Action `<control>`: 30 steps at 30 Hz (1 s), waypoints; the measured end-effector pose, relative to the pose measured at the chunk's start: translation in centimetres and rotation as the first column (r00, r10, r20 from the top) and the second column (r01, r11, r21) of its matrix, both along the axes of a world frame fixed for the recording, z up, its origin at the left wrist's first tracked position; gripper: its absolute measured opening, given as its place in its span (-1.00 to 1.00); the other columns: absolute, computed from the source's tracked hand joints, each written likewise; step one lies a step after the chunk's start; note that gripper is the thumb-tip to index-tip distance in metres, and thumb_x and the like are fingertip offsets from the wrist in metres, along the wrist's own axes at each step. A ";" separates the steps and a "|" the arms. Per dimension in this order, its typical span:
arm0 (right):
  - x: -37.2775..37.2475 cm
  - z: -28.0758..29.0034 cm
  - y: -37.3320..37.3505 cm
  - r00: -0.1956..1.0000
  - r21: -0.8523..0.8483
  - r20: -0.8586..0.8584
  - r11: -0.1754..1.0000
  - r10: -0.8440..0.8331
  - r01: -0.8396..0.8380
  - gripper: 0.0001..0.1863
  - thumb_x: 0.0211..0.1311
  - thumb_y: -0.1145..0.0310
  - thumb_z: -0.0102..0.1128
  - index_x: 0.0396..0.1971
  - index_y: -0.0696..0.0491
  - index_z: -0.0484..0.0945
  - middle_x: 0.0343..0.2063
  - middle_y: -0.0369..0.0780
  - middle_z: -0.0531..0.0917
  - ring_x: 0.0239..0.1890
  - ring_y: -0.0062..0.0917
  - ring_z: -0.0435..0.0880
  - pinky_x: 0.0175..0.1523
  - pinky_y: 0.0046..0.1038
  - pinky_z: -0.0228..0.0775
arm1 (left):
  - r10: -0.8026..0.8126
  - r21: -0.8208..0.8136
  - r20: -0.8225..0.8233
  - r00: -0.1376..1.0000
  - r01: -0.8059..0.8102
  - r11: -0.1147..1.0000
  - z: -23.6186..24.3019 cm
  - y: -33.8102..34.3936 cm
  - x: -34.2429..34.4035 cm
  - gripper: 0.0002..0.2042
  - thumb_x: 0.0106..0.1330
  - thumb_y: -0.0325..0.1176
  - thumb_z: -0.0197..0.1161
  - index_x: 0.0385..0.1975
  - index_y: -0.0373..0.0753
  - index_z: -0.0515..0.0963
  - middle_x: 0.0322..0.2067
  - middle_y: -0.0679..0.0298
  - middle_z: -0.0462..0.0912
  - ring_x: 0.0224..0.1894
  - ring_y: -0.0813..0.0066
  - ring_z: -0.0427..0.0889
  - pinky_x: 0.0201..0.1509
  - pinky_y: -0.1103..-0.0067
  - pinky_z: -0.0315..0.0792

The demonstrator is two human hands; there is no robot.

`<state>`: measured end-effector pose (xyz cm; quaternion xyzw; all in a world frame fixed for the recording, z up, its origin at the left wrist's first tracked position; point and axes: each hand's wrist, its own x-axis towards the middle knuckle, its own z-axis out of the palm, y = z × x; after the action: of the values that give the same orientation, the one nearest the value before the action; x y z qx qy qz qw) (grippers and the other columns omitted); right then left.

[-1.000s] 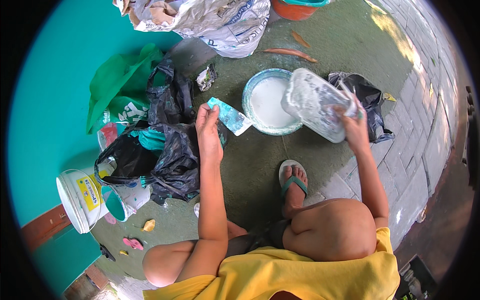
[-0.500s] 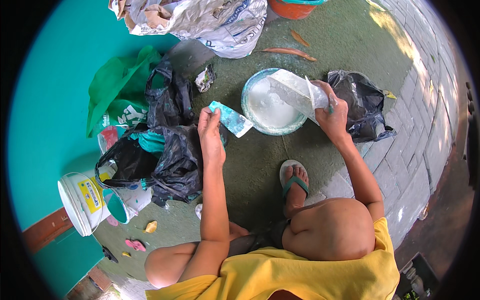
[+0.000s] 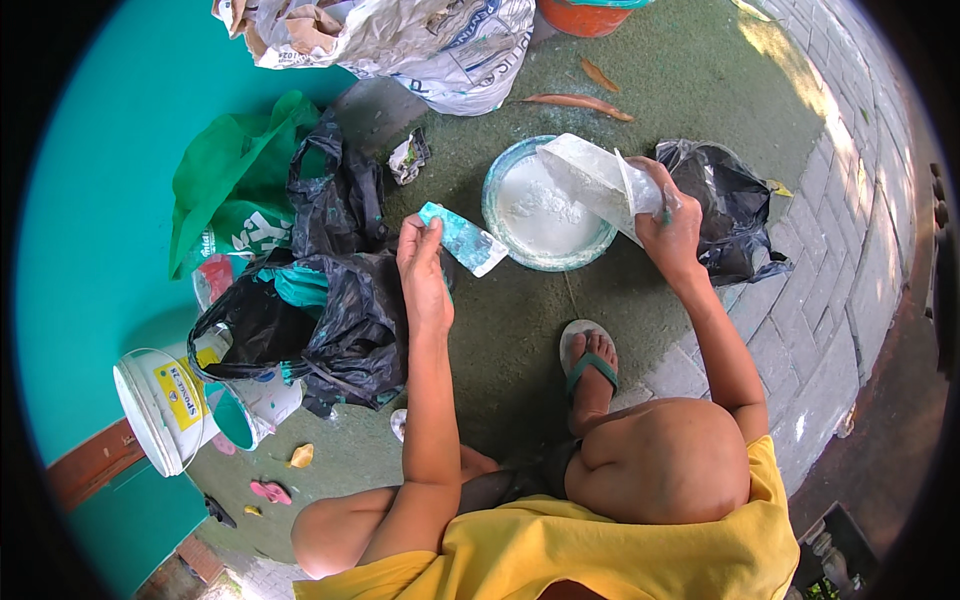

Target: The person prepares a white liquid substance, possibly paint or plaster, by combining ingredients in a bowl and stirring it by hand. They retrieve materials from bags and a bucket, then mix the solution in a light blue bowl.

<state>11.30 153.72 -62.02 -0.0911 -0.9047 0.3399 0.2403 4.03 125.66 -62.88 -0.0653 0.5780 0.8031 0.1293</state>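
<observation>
My left hand (image 3: 424,268) is closed around a flat rectangular scraper (image 3: 466,242), smeared teal with a white end, held just left of a round basin. In my right hand (image 3: 672,220) is a translucent plastic container (image 3: 596,180), tilted with its mouth over the basin's upper right. White powder shows inside the container. The blue-rimmed basin (image 3: 494,236) rests on the ground and holds white material, with a lumpy heap of white powder (image 3: 545,204) on top. Fingers of the right hand are partly hidden behind the container.
Beside the basin on the right lies a black plastic bag (image 3: 715,215). Black bags (image 3: 355,335), a green bag (image 3: 235,190) and a white bucket (image 3: 165,405) crowd the left by a teal wall (image 3: 110,220). A large white sack (image 3: 440,55) and an orange bucket (image 3: 588,18) stand beyond.
A lumpy heap of white powder has appeared in the basin, below the container's mouth. The container has shifted slightly; the left hand and scraper stay almost still.
</observation>
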 end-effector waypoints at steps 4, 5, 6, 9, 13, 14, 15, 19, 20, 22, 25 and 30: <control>0.4 0.2 -0.2 0.998 0.091 0.056 0.996 -0.002 -0.003 -0.45 -0.20 0.64 0.09 -0.07 -0.05 0.53 -0.26 -0.17 0.68 -0.26 -0.27 0.69 -0.22 -0.37 0.53 | 0.001 0.009 0.001 1.000 -0.001 1.000 -0.2 0.0 0.0 -0.88 0.38 -0.35 0.08 -0.19 -0.21 0.45 -0.17 0.39 0.51 -0.19 0.70 0.37 -0.02 0.65 0.18; 0.5 0.0 -0.2 0.999 0.118 0.034 0.993 0.001 -0.005 -0.46 -0.20 0.64 0.10 -0.08 -0.05 0.53 -0.25 -0.18 0.69 -0.25 -0.28 0.69 -0.22 -0.39 0.54 | 0.003 0.013 0.004 1.000 -0.004 1.000 -0.2 0.1 0.1 -0.88 0.38 -0.35 0.08 -0.19 -0.21 0.45 -0.17 0.38 0.51 -0.19 0.69 0.37 -0.03 0.65 0.19; 0.5 -0.1 -0.2 1.000 0.143 0.012 0.990 0.006 -0.007 -0.47 -0.19 0.63 0.11 -0.08 -0.04 0.53 -0.24 -0.20 0.69 -0.25 -0.29 0.69 -0.22 -0.40 0.54 | 0.001 0.013 0.003 1.000 -0.001 1.000 -0.1 0.1 0.0 -0.89 0.38 -0.35 0.08 -0.19 -0.21 0.45 -0.17 0.38 0.51 -0.19 0.69 0.37 -0.03 0.65 0.19; 0.4 0.4 0.0 0.999 0.154 0.045 0.988 0.012 -0.018 -0.48 -0.18 0.62 0.14 -0.07 -0.02 0.53 -0.20 -0.23 0.69 -0.24 -0.32 0.70 -0.22 -0.43 0.55 | -0.001 0.010 -0.001 1.000 0.001 1.000 0.3 0.3 0.0 -0.90 0.38 -0.35 0.07 -0.21 -0.21 0.44 -0.18 0.38 0.50 -0.19 0.69 0.37 -0.04 0.65 0.19; 0.2 0.6 -0.2 0.999 0.169 0.014 0.985 0.031 -0.033 -0.48 -0.18 0.62 0.13 -0.08 -0.01 0.53 -0.19 -0.24 0.68 -0.24 -0.35 0.70 -0.25 -0.43 0.55 | -0.003 0.008 -0.010 1.000 0.003 1.000 0.1 0.0 0.0 -0.90 0.39 -0.36 0.07 -0.22 -0.20 0.44 -0.22 0.39 0.50 -0.21 0.69 0.37 -0.05 0.66 0.20; 0.2 0.7 -0.4 0.999 0.172 0.002 0.984 0.041 -0.041 -0.49 -0.18 0.62 0.13 -0.08 -0.01 0.53 -0.19 -0.24 0.68 -0.25 -0.36 0.70 -0.25 -0.44 0.55 | -0.004 0.011 -0.013 1.000 0.004 1.000 0.0 -0.1 0.0 -0.90 0.39 -0.36 0.07 -0.22 -0.20 0.44 -0.23 0.40 0.49 -0.21 0.69 0.37 -0.05 0.66 0.19; 0.2 0.7 -0.5 0.999 0.176 -0.009 0.983 0.050 -0.048 -0.49 -0.18 0.61 0.14 -0.08 -0.01 0.53 -0.19 -0.25 0.68 -0.25 -0.36 0.70 -0.26 -0.44 0.55 | -0.004 0.013 -0.013 1.000 0.005 1.000 0.0 -0.1 0.0 -0.91 0.39 -0.36 0.07 -0.22 -0.20 0.44 -0.24 0.40 0.49 -0.21 0.69 0.38 -0.05 0.66 0.19; -0.2 0.9 -0.9 0.999 0.204 -0.020 0.978 0.045 -0.040 -0.49 -0.18 0.61 0.14 -0.09 -0.01 0.53 -0.22 -0.27 0.68 -0.27 -0.38 0.70 -0.28 -0.45 0.55 | 0.004 0.015 -0.012 1.000 -0.004 1.000 0.4 -0.1 0.1 -0.91 0.38 -0.36 0.07 -0.22 -0.20 0.45 -0.26 0.42 0.49 -0.21 0.70 0.39 -0.05 0.66 0.19; -0.3 1.1 -1.0 0.999 0.209 -0.019 0.977 0.041 -0.036 -0.49 -0.19 0.62 0.14 -0.09 -0.01 0.53 -0.23 -0.28 0.69 -0.28 -0.38 0.70 -0.28 -0.45 0.55 | 0.008 0.014 -0.011 1.000 -0.008 1.000 0.5 -0.1 0.0 -0.90 0.38 -0.37 0.07 -0.22 -0.20 0.45 -0.26 0.42 0.49 -0.21 0.70 0.39 -0.05 0.66 0.19; -0.2 1.3 -0.8 0.998 0.256 -0.018 0.966 0.052 -0.046 -0.48 -0.19 0.63 0.13 -0.09 -0.02 0.53 -0.24 -0.29 0.68 -0.28 -0.38 0.70 -0.28 -0.45 0.54 | 0.015 0.016 -0.011 1.000 -0.015 1.000 0.6 0.0 0.0 -0.90 0.37 -0.37 0.08 -0.20 -0.21 0.46 -0.25 0.42 0.49 -0.20 0.70 0.40 -0.05 0.66 0.19; 0.8 1.8 -0.4 0.996 0.335 -0.039 0.940 0.080 -0.063 -0.47 -0.18 0.63 0.12 -0.07 -0.02 0.53 -0.26 -0.26 0.68 -0.29 -0.38 0.69 -0.25 -0.46 0.53 | 0.009 0.030 -0.034 0.999 -0.008 1.000 0.1 0.1 0.0 -0.88 0.36 -0.39 0.08 -0.17 -0.22 0.46 -0.22 0.40 0.51 -0.19 0.69 0.41 -0.05 0.65 0.20; 5.2 5.9 1.6 0.966 0.051 -0.120 0.970 -0.229 0.236 -0.67 0.10 0.58 0.14 -0.07 0.16 0.51 -0.26 -0.14 0.66 -0.25 -0.52 0.65 -0.12 -0.47 0.51 | 0.004 0.033 -0.017 1.000 -0.004 0.999 0.3 0.4 0.1 -0.85 0.39 -0.36 0.07 -0.13 -0.24 0.43 -0.09 0.29 0.50 -0.11 0.61 0.42 0.07 0.59 0.23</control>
<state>16.51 155.30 -56.07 -0.1694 -0.8832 0.2845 0.3322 4.17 126.08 -62.62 -0.0573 0.5657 0.8133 0.1237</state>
